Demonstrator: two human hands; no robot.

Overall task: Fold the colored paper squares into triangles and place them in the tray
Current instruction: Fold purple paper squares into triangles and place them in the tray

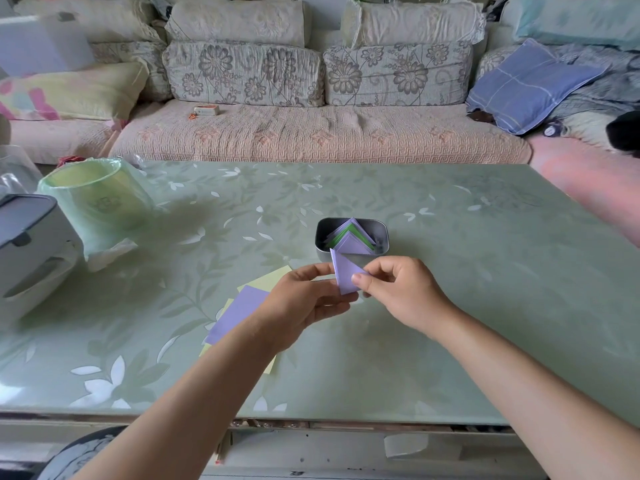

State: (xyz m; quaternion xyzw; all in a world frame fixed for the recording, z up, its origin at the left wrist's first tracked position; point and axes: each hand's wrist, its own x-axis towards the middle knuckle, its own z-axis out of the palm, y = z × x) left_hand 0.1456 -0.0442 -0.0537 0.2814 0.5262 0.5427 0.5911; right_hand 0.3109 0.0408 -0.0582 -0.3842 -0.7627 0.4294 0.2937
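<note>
A purple paper folded into a triangle (345,273) is held above the table just in front of the metal tray (381,231). My left hand (304,299) pinches its left edge and lower part. My right hand (398,289) pinches its right side between thumb and forefinger. The tray holds several folded purple and green triangles (351,239). Under my left forearm a stack of flat paper squares (239,315) lies on the table, a purple sheet on top with yellow sheets beneath.
A green-lined bin (93,202) stands at the table's left, with a grey-white appliance (27,251) at the left edge. A sofa with cushions (311,133) runs behind the glass-topped table (485,306).
</note>
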